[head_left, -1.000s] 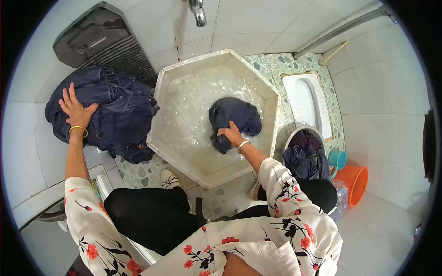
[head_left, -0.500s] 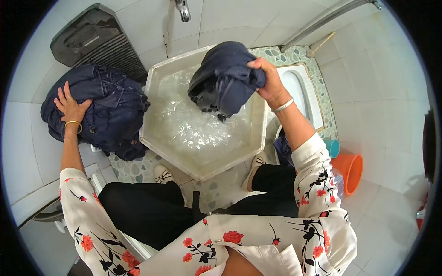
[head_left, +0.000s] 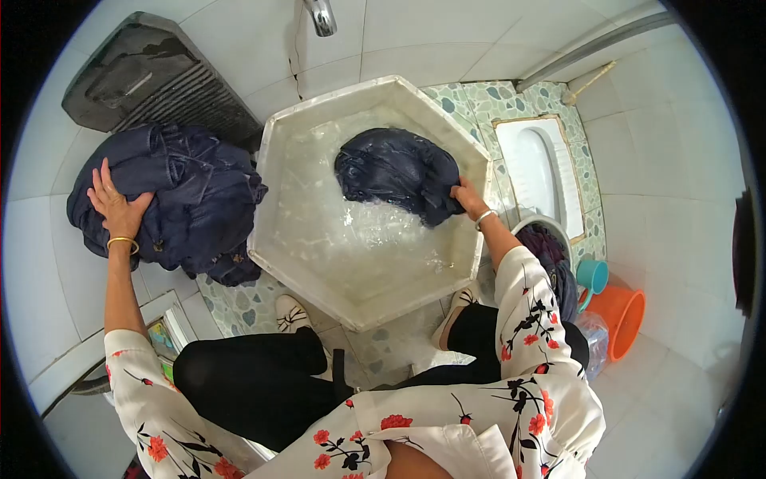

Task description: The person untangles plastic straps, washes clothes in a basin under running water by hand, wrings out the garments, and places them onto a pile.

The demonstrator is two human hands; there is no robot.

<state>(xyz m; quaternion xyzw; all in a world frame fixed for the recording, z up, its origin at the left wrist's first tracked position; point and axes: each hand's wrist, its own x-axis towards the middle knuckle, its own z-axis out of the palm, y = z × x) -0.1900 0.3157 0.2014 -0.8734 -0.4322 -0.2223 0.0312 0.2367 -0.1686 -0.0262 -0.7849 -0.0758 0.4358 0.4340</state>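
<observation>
My right hand [head_left: 469, 198] grips the edge of a dark navy garment [head_left: 395, 169], which lies wet in the sudsy water of a white six-sided basin [head_left: 375, 307]. Its far side spreads toward the middle of the basin. On the left, my left hand [head_left: 120, 209] rests with fingers spread on a big bundle of dark navy clothes [head_left: 179, 188]. That bundle sits beside the basin, below a dark ribbed washboard [head_left: 163, 76].
A metal faucet [head_left: 321, 17] juts from the tiled wall above the basin. Right of it are a squat toilet [head_left: 536, 176], a bucket of dark clothes [head_left: 558, 259], a turquoise dipper [head_left: 592, 276] and an orange bucket [head_left: 626, 323].
My right hand has lowered the navy garment from above the basin into the water. My left hand stays on the bundle. The view has shifted slightly.
</observation>
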